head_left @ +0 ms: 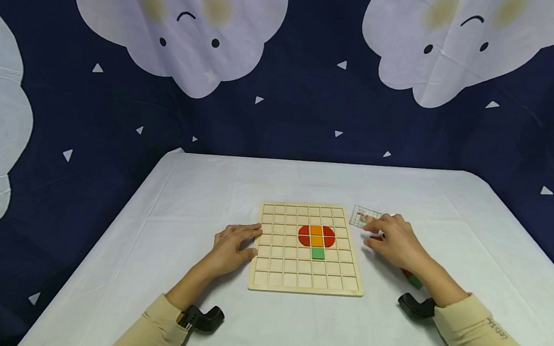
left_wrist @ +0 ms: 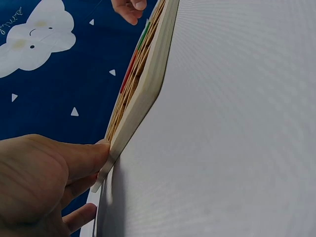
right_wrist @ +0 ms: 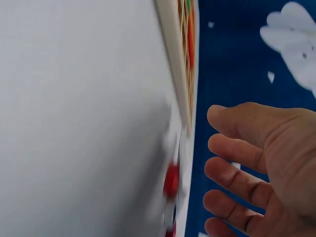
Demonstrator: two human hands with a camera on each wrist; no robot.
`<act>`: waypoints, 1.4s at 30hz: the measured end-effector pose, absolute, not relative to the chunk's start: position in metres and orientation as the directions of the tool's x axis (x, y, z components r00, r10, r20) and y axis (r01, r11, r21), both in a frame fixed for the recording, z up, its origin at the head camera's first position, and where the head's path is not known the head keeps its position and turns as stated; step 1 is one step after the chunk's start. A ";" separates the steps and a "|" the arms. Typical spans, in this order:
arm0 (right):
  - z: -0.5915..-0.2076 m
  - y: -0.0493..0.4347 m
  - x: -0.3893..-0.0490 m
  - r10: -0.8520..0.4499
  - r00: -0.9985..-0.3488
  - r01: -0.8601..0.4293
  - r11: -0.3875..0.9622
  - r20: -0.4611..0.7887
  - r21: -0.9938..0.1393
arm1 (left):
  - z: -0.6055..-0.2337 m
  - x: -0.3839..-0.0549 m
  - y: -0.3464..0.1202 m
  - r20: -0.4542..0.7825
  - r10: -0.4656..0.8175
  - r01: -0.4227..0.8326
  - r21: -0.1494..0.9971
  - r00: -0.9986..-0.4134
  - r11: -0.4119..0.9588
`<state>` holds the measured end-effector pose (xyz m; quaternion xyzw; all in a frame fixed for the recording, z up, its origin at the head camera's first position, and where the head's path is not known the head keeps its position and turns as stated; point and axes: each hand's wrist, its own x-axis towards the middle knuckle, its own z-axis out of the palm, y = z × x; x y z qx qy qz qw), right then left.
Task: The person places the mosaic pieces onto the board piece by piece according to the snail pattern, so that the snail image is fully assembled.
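Note:
A wooden grid board (head_left: 278,282) lies on the white table. In it sit two orange squares (head_left: 316,241) stacked one above the other, with red rounded pieces (head_left: 304,235) on either side and a green square (head_left: 318,253) below. My left hand (head_left: 229,249) touches the board's left edge with thumb and fingertips, fingers fairly straight. On the other side, my right hand (head_left: 395,241) hovers over a red piece (right_wrist: 171,180) with relaxed fingers apart and nothing between them. A printed pattern card (head_left: 362,216) lies beyond that hand, partly hidden by it.
Red and green pieces (head_left: 414,280) lie on the table under the right forearm, partly covered. Each wrist wears a black camera mount (head_left: 204,319). A dark blue cloth with white clouds (head_left: 190,30) hangs behind the table's far edge.

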<state>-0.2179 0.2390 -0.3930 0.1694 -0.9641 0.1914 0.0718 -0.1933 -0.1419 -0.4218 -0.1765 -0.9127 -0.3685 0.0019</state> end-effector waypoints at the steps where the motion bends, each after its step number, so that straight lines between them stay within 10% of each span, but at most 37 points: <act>1: -0.393 0.245 -0.220 -0.289 -0.936 -0.342 0.875 0.199 -0.341 | -0.422 -0.193 -0.142 0.134 0.322 0.325 0.672 -0.937 0.665; 42: -0.401 0.292 -0.244 -0.184 -0.977 -0.208 0.934 0.108 -0.289 | -0.420 -0.192 -0.141 0.126 0.312 0.311 0.683 -0.942 0.661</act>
